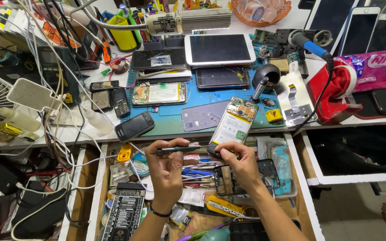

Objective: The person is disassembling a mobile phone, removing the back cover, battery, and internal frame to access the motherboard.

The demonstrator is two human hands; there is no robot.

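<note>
My left hand (168, 167) grips a thin black screwdriver (180, 149), held level with its tip pointing right toward the lower end of an opened phone (234, 122). That phone has its back cover off, showing a white battery and a circuit board. My right hand (239, 161) holds the phone by its bottom edge, tilted up over the front edge of the blue work mat (175, 117). Both hands hover above an open drawer (293, 176).
Several phones, a white tablet (219, 49), a grey back cover (203, 117) and a dark phone (134, 126) lie on the mat. A blue-handled soldering iron (310, 43) rests in a red stand (335, 96). Cables crowd the left. The drawer holds tools and a black phone frame (223, 180).
</note>
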